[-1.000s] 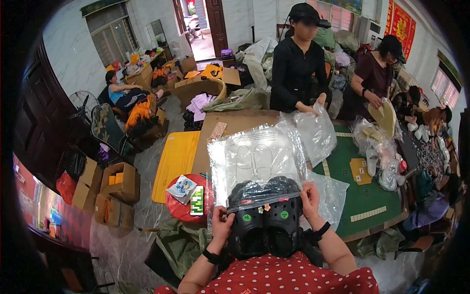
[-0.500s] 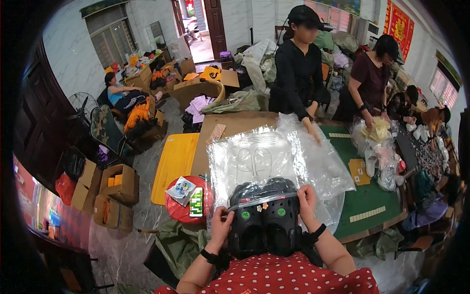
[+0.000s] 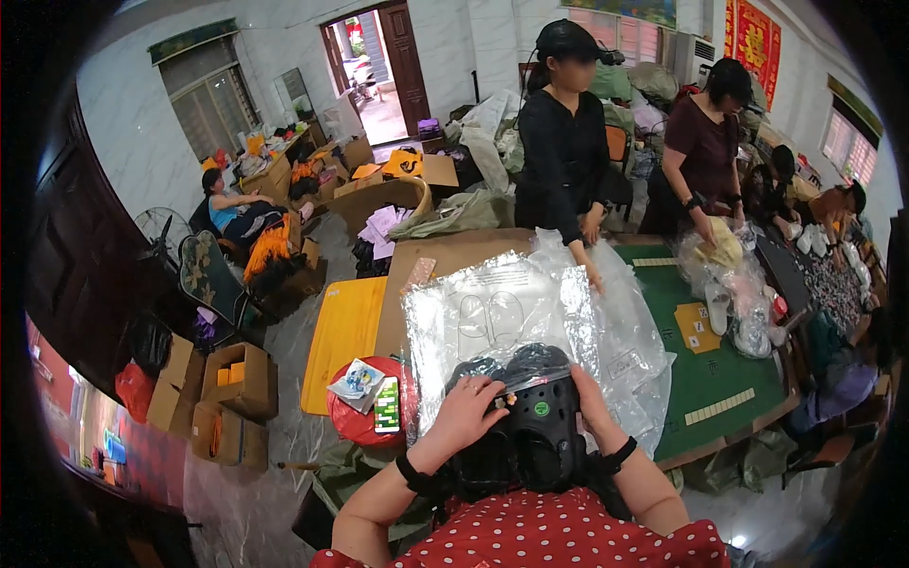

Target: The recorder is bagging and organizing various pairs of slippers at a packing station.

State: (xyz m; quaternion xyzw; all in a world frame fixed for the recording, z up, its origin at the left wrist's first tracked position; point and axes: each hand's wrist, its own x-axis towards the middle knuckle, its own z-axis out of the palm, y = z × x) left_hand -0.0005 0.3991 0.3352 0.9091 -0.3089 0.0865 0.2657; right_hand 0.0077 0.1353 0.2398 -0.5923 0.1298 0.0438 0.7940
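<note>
A pair of black clogs lies side by side in front of me, their toes inside the mouth of a clear plastic bag. A green round charm shows on the right clog, with small flower charms near the middle. My left hand is closed over the left clog's top, its fingers curled at the bag's edge and covering part of that clog. At the right clog's outer side, my right hand pinches the other end of the bag's opening. Line-drawn shapes are printed on the bag.
A red round stool at the left carries a phone and a small packet. Opposite, a person in black handles clear plastic film; another person handles bagged items over a green mat. Cartons stand left.
My left hand has moved right, from the left clog's outer side onto its top near the flower charms. My right hand stays at the bag's right edge. The person in black has shifted their hands.
</note>
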